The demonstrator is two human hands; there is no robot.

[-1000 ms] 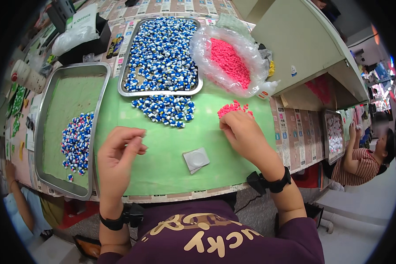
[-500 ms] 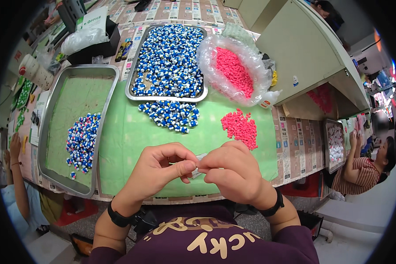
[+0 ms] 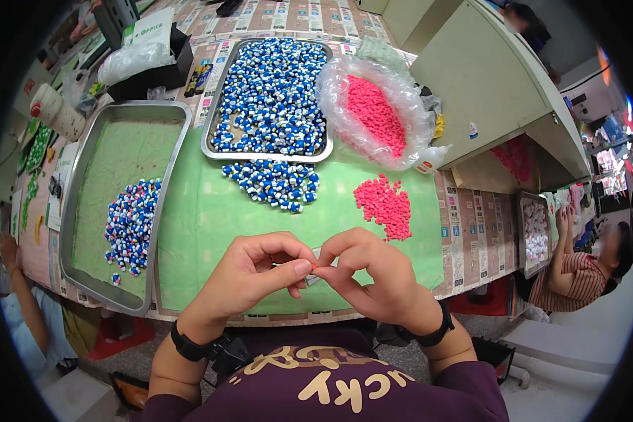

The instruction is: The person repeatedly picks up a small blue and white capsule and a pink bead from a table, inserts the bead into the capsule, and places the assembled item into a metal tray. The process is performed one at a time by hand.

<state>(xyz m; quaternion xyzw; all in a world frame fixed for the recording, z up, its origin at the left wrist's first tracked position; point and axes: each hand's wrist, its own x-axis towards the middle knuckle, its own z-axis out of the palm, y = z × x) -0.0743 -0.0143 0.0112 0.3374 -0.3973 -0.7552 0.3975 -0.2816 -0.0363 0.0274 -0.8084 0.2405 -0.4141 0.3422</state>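
My left hand (image 3: 257, 274) and my right hand (image 3: 373, 274) meet at the fingertips over the near middle of the green mat (image 3: 197, 232). Both are closed in a pinch. A tiny pink piece (image 3: 314, 266) shows between the fingertips, at the right thumb and forefinger. Whatever the left fingers pinch is mostly covered. Just behind the fingers lies a small whitish flat object (image 3: 316, 252), partly hidden. Beyond my hands are a loose pile of small pink pieces (image 3: 383, 205) and a pile of small blue-and-white parts (image 3: 274, 184).
A metal tray (image 3: 65, 232) at left holds blue-and-white parts with pink bits. Another metal tray (image 3: 328, 144) is full of blue-and-white parts. Beside it sit an open plastic bag (image 3: 330, 98) of pink pieces and a small white bottle (image 3: 432, 156). A grey cabinet (image 3: 482, 77) stands at right.
My right fingers have turned and spread a little from the left hand, so the pink piece now shows. The trays and piles stay put.
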